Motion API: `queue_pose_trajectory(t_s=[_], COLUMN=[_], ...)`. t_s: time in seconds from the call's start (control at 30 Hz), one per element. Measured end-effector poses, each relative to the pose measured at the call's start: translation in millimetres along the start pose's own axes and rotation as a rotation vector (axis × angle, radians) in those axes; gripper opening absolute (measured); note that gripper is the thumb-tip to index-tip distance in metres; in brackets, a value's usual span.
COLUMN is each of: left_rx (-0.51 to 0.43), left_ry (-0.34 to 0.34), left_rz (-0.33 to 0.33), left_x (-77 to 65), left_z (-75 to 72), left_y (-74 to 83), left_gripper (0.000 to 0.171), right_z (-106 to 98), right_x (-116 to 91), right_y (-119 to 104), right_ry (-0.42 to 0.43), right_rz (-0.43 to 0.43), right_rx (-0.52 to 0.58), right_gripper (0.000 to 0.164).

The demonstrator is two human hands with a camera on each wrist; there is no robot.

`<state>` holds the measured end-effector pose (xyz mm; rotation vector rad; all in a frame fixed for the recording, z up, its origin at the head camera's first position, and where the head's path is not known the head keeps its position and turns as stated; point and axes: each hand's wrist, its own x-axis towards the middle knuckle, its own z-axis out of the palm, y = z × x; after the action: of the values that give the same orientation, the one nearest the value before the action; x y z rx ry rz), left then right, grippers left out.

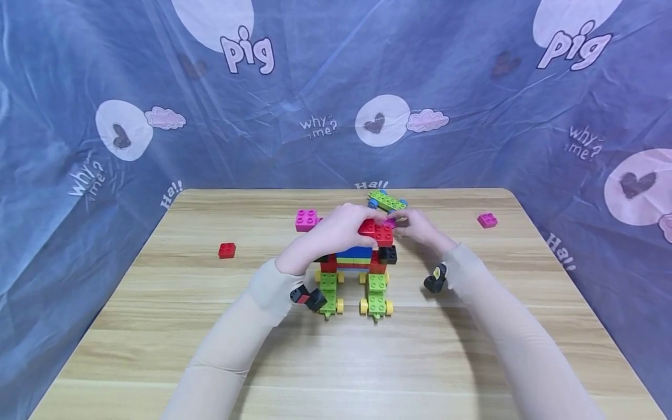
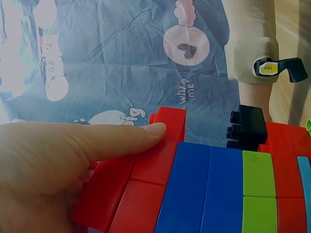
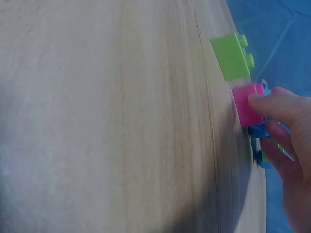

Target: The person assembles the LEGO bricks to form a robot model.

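Note:
A toy-block build (image 1: 353, 252) of red, blue, green and black bricks stands mid-table on lime wheeled bases (image 1: 377, 291) with yellow wheels. My left hand (image 1: 341, 224) grips its top from the left. In the left wrist view the thumb (image 2: 116, 138) lies along the red bricks (image 2: 150, 167), above a blue layer (image 2: 194, 184). Behind the build's right side, my right hand (image 1: 420, 227) pinches a pink brick (image 3: 248, 105) between thumb and fingers. A lime brick (image 3: 231, 58) shows beside it in the right wrist view.
At the back edge sits a lime wheeled base (image 1: 387, 200) with blue wheels. One red brick (image 1: 227, 251) lies left, one pink brick (image 1: 487, 220) far right. Another pink brick (image 1: 306, 220) shows left of the build's top. A blue printed cloth (image 1: 325, 157) hangs behind the table.

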<state>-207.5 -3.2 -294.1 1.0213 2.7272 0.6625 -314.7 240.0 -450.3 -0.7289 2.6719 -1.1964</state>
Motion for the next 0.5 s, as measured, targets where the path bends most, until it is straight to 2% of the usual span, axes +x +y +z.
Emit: queue_pose_trajectory(t_s=[0.27,0.5], left_rx=[0.004,0.008], left_ry=[-0.006,-0.006], left_rz=[-0.010,-0.011], left_x=[-0.6,-0.4], left_z=[-0.9,-1.1], left_y=[0.7,1.4], left_gripper=[0.051,0.051], right_z=[-3.4,-6.2], right_x=[-6.3,-9.0], right_y=[1.5,3.1], right_ry=[0.019,0.008], right_rz=[0.045,0.120], right_rx=[0.009,0.039], right_gripper=[0.037,0.040])
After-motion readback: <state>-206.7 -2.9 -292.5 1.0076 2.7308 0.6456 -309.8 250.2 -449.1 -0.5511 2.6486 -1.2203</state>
